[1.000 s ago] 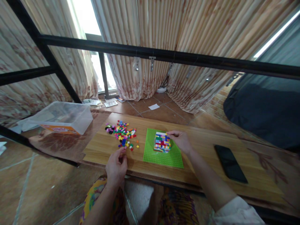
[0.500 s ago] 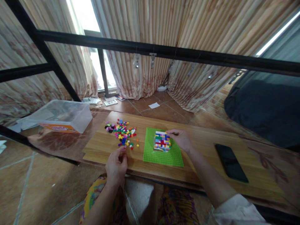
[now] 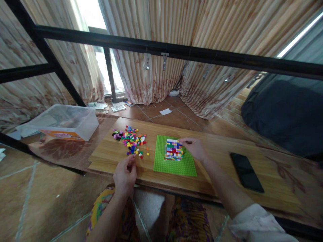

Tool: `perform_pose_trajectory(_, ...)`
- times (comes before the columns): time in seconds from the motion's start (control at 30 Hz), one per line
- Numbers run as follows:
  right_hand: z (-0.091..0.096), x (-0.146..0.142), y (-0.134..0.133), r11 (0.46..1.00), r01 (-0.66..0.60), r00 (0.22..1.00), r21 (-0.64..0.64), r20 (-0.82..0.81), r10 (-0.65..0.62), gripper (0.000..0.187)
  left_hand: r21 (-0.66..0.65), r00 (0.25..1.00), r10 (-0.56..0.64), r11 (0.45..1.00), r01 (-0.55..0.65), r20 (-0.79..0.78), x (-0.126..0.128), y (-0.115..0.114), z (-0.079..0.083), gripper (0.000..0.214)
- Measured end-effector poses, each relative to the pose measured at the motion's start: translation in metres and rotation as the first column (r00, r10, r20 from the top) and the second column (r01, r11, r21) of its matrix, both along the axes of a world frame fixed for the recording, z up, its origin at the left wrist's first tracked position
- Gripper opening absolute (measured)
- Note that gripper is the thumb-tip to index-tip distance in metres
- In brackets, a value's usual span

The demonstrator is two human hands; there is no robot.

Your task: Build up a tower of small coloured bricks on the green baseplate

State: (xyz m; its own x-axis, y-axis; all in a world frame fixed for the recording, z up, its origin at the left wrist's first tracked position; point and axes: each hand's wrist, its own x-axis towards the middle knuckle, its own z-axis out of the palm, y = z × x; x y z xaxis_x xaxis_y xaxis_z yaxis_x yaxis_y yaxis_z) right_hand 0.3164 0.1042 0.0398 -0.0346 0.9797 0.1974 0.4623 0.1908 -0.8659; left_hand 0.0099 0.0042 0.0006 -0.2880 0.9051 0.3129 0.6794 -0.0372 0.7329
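A green baseplate (image 3: 174, 165) lies on a wooden board (image 3: 111, 154). On it stands a multicoloured block of small bricks (image 3: 173, 149). My right hand (image 3: 195, 148) rests against the block's right top edge, fingers pinched together there; what they hold is too small to see. A pile of loose coloured bricks (image 3: 131, 139) lies left of the baseplate. My left hand (image 3: 124, 174) sits at the board's near edge below that pile, fingers curled in with the tips pressed together.
A black phone (image 3: 246, 172) lies on the board at the right. A clear plastic box (image 3: 63, 121) stands at the far left. A black metal frame (image 3: 161, 50) crosses above. Curtains hang behind, and a dark cushion (image 3: 285, 114) sits at the right.
The view has shifted slightly. My right hand has stayed at the brick block's top right edge. My left hand has hardly moved.
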Motion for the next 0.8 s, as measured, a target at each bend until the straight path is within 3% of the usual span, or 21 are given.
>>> perform_pose_trajectory(0.53, 0.018, -0.006, 0.004, 0.999, -0.033, 0.997, -0.039, 0.070, 0.036, 0.010, -0.020, 1.000, -0.006, 1.000, 0.006, -0.001, 0.001, -0.001, 0.002, 0.033)
perform_pose_trajectory(0.67, 0.018, -0.009, -0.002, 1.000, 0.023, 0.998, 0.018, 0.051, -0.024, 0.009, 0.010, 1.000, 0.007, 1.000, -0.007, -0.020, 0.003, -0.001, 0.002, 0.033)
perform_pose_trajectory(0.8, 0.021, -0.006, -0.017, 0.973, 0.198, 0.980, 0.117, -0.016, -0.197, 0.023, 0.016, 1.000, 0.020, 1.000, -0.020, -0.014, 0.005, -0.003, 0.002, 0.033)
